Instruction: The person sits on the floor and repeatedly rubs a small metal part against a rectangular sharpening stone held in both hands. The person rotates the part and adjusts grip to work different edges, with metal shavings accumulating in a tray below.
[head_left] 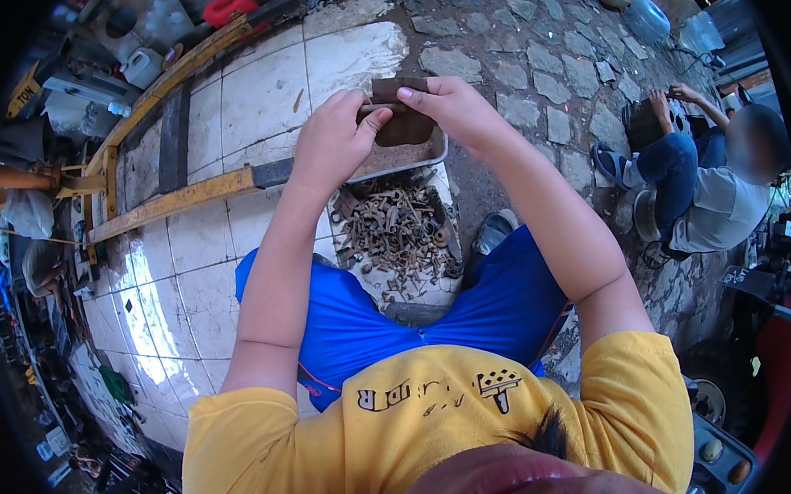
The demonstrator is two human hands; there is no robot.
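Observation:
Both my hands meet above a shallow metal tray (pixel 442 151). My right hand (pixel 451 105) is closed on a dark brown sheet (pixel 407 128), which looks like sandpaper and hangs down over the tray. My left hand (pixel 336 134) pinches a slim, rod-like piece (pixel 379 108), which runs to the right against the brown sheet. Its far end is hidden by the sheet and my fingers. Just nearer than the tray, between my knees, lies a heap of rusty bolts and small metal parts (pixel 399 233) on the tiles.
A yellow steel frame (pixel 179 205) with dark legs reaches across the white tiled floor (pixel 262 93) at left. Stone paving (pixel 529 61) begins on the right, where another person (pixel 723 185) sits low, hands on a dark object. Jugs and a red container (pixel 229 5) stand far left.

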